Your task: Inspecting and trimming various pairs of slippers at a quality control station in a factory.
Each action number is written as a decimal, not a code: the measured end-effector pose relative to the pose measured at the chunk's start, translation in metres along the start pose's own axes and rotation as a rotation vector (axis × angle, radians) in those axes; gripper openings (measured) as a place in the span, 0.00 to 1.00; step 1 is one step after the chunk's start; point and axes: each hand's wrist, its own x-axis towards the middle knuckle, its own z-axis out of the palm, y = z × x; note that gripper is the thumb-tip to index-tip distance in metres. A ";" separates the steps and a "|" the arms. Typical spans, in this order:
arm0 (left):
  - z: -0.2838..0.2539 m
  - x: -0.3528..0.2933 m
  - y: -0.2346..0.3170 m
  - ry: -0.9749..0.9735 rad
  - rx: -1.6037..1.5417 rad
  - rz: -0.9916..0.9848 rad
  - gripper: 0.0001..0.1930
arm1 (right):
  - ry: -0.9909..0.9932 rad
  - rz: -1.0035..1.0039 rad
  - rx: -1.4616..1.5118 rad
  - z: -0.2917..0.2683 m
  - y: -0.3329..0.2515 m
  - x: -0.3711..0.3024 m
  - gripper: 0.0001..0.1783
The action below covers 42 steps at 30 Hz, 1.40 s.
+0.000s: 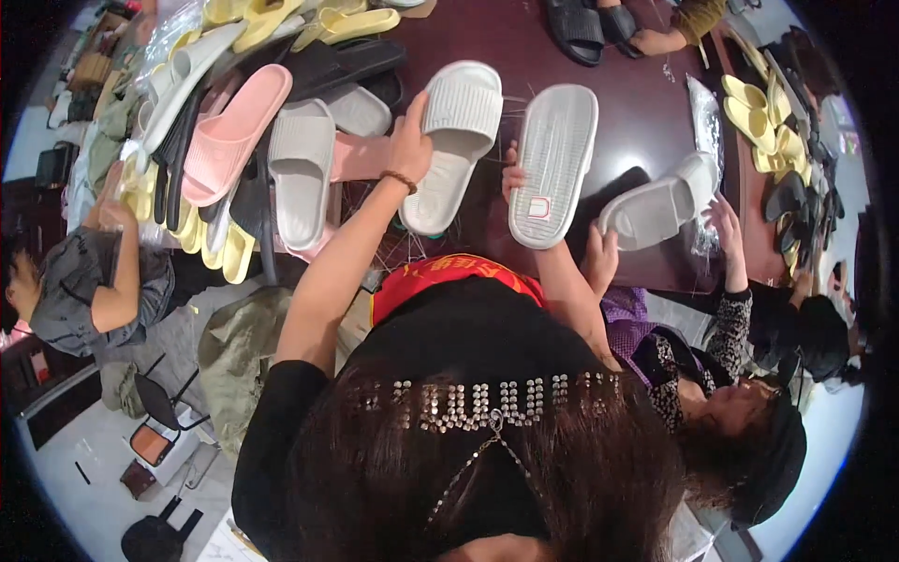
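Note:
My left hand point(409, 145) grips a light grey slide slipper point(440, 173) by its ribbed strap side; its top faces up. In my right hand point(513, 172) is a second grey slipper point(555, 155), turned so its grooved sole shows, with a small white and red sticker near the heel. The two slippers are held side by side, a little apart, above the dark red table point(459, 28). Most of my right palm is hidden behind the sole. Left of my left arm, another grey slipper point(300, 178) lies next to a pink slipper point(239, 136).
Piled slippers in yellow, black, grey and pink crowd the table's left. On the right, a co-worker's hands point(599, 258) are at a grey slipper point(660, 206) beside a clear plastic bag point(704, 131). Across the table, another person's hand point(655, 41) touches black slippers point(576, 33).

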 end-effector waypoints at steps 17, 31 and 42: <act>-0.074 0.027 0.048 -0.055 -0.750 0.086 0.26 | 0.260 0.010 -0.628 0.066 0.006 -0.026 0.39; -0.081 0.006 0.065 -0.029 -0.614 0.068 0.26 | 0.158 -0.633 -1.495 0.039 0.052 0.066 0.34; -0.031 -0.003 -0.001 0.092 -0.504 -0.111 0.26 | 0.425 -0.427 -1.171 0.028 0.002 -0.005 0.28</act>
